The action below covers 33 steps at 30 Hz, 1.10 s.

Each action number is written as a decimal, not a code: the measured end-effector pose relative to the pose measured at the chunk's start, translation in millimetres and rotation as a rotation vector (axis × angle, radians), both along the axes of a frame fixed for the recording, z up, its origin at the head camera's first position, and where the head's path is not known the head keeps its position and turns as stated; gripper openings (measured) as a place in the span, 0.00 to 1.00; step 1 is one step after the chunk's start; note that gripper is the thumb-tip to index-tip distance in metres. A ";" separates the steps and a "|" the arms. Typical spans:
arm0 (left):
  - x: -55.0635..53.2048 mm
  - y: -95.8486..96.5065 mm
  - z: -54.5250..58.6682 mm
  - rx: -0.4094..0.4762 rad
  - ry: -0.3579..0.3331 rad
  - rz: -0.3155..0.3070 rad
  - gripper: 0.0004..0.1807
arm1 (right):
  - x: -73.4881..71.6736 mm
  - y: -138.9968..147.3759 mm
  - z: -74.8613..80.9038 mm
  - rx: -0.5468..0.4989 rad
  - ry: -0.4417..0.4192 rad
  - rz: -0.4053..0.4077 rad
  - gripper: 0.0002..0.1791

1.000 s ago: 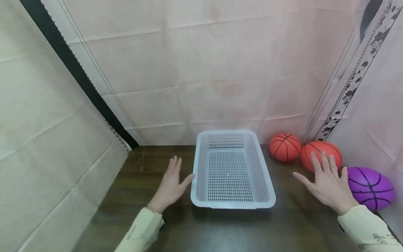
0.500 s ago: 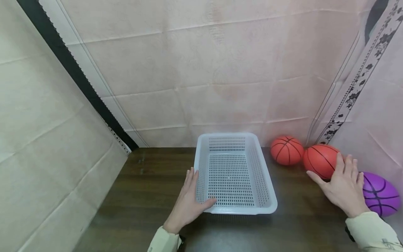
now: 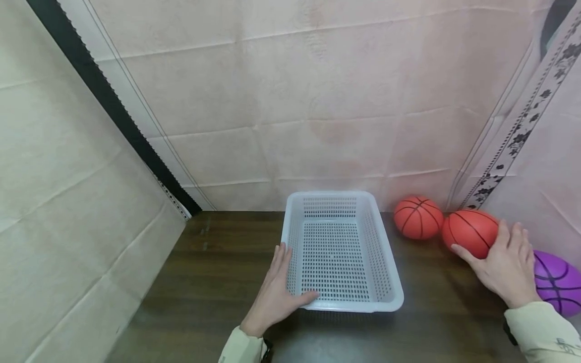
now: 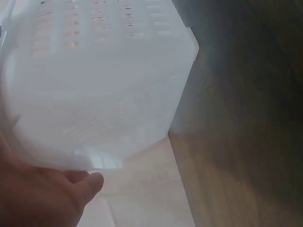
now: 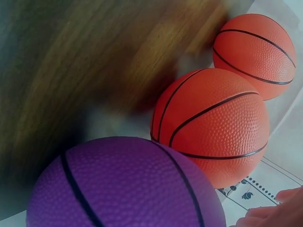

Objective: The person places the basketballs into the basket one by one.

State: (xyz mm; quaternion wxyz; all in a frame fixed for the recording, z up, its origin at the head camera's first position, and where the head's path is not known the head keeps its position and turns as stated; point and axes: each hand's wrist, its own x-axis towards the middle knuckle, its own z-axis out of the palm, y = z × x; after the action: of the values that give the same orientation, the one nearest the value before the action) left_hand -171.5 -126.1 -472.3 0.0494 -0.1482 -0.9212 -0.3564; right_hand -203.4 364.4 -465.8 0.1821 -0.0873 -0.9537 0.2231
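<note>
A white perforated plastic basket [image 3: 333,307] stands on the dark wooden table. At its front left corner, my left hand [image 3: 274,297] rests with straight fingers along the left rim and the thumb over the front rim. The left wrist view shows the same hand [image 4: 52,194] right at the basket's rim [image 4: 61,165]. An orange-red toy basketball [image 3: 469,233] lies on the right; my right hand [image 3: 506,267] is spread beside it, thumb at its front edge and fingertips by its right side. A purple toy basketball [image 3: 556,282] is partly hidden behind that hand.
A second orange-red ball [image 3: 417,217] lies to the left of the first, near the back wall. Pale cloth [image 3: 317,101] hangs behind and at both sides of the table [image 3: 218,267]. A floral strip [image 3: 522,136] runs down the right-hand corner.
My left hand has moved right onto the basket's front left corner. My right hand has shifted rightward beside the middle orange-red ball. The balls appear slightly further right in view.
</note>
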 end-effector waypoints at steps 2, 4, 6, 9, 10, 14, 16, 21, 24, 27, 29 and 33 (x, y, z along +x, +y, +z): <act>0.1 -0.2 1.2 0.009 -0.031 -0.002 0.67 | -2.6 -1.7 -0.6 0.001 0.012 0.006 0.66; 0.2 -0.5 2.1 0.022 -0.069 -0.006 0.68 | -4.9 -3.0 -1.0 0.003 0.017 0.010 0.66; 0.1 -0.8 3.1 0.036 -0.102 -0.009 0.69 | -6.8 -4.2 -1.8 0.001 0.017 0.011 0.66; -0.1 -1.8 2.8 0.047 -0.135 -0.008 0.71 | -9.4 -6.6 -3.1 0.000 0.020 0.008 0.66; -0.2 -2.0 2.6 0.048 -0.140 -0.008 0.72 | -10.3 -7.3 -3.5 -0.001 0.022 0.006 0.66; -0.4 -2.0 1.6 0.047 -0.151 -0.011 0.74 | -14.0 -9.1 -3.7 -0.002 0.031 -0.003 0.66; -0.4 -1.6 1.8 0.049 -0.154 -0.012 0.75 | -16.2 -8.7 -4.0 -0.002 0.036 -0.007 0.66; -0.8 -0.9 1.3 0.062 -0.165 -0.005 0.73 | -22.0 -6.6 -7.4 -0.001 0.056 -0.016 0.66; -1.0 -1.0 0.4 0.069 -0.170 0.001 0.73 | -23.1 -5.8 -10.4 -0.003 0.058 -0.025 0.67; -1.1 -1.2 0.1 0.069 -0.173 0.004 0.73 | -21.9 -6.0 -12.5 -0.013 0.054 -0.040 0.67; -0.7 -0.8 1.1 0.071 -0.176 0.003 0.74 | -21.5 -6.1 -12.7 -0.021 0.049 -0.050 0.67; 0.0 -0.4 1.6 0.069 -0.176 0.000 0.74 | -24.0 -4.2 -10.5 -0.054 0.019 -0.041 0.68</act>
State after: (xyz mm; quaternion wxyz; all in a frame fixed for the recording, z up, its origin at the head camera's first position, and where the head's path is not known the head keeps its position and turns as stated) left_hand -171.5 -126.5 -470.7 -0.0266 -0.1143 -0.9092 -0.3995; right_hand -227.4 360.2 -476.3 0.1932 -0.1094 -0.9435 0.2459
